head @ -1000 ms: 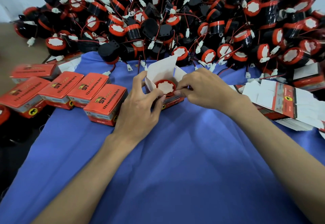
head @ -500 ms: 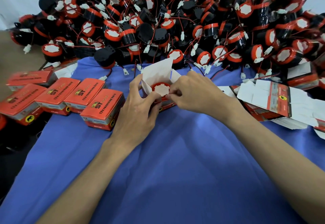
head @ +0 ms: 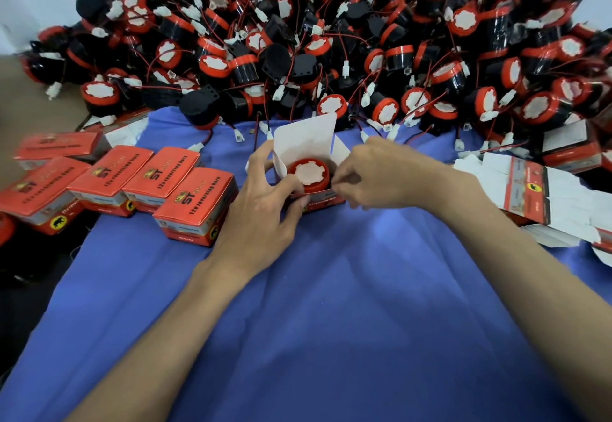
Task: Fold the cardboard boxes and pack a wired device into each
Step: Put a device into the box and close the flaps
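Observation:
An open red cardboard box (head: 323,201) stands on the blue cloth (head: 331,305), its white lid flap (head: 304,140) upright. Inside sits a round red and black wired device (head: 308,175), white face up. My left hand (head: 261,209) grips the box's left side, thumb at the front edge and index finger on the left flap. My right hand (head: 384,173) pinches the box's right side flap beside the device. The device's wire is hidden.
A big heap of wired devices (head: 331,41) fills the back. Several closed red boxes (head: 195,206) stand in a row at the left. A stack of flat unfolded boxes (head: 543,196) lies at the right.
The device sits slightly deeper in the box. My right fingers have shifted from the device's rim to the right side flap. My left hand keeps its hold.

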`<state>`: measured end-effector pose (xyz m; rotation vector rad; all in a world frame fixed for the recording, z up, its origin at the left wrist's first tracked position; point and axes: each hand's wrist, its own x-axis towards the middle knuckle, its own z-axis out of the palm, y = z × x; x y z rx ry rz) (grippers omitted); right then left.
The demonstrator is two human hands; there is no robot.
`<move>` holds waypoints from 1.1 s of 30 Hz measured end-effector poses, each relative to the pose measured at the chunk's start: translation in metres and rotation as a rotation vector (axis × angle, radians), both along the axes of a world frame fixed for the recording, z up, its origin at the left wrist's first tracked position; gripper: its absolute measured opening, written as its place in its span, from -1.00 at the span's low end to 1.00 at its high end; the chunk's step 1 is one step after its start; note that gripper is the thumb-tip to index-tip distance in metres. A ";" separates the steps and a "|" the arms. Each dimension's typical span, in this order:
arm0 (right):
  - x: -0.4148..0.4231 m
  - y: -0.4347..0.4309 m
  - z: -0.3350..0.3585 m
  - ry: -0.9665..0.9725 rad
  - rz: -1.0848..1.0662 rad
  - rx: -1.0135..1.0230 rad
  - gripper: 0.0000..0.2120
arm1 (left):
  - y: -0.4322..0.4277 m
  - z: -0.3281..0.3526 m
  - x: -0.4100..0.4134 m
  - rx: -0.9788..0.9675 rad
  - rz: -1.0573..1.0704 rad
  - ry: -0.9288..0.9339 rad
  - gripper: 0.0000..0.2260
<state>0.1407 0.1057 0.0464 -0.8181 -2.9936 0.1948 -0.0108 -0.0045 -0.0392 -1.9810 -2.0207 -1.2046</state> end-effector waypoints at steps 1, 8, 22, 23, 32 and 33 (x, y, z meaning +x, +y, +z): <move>-0.001 -0.001 -0.001 -0.071 -0.007 -0.017 -0.76 | 0.000 0.001 0.000 -0.001 0.001 0.001 -0.92; 0.004 0.017 0.011 0.698 -0.090 0.073 -0.90 | -0.004 -0.001 -0.002 0.064 -0.052 -0.120 -0.49; -0.013 0.006 -0.028 0.726 -0.089 -0.849 -0.81 | 0.002 0.006 -0.004 -0.104 -0.120 -0.388 -0.55; -0.012 0.003 -0.028 0.755 -0.105 -0.921 -0.83 | 0.002 0.005 -0.004 -0.103 -0.120 -0.363 -0.54; 0.001 -0.029 -0.058 0.882 -0.081 0.040 -0.84 | 0.000 0.011 0.003 -0.038 -0.104 -0.391 -0.53; 0.002 -0.032 -0.066 0.863 -0.012 0.291 -0.82 | -0.001 0.012 0.005 -0.048 -0.104 -0.388 -0.51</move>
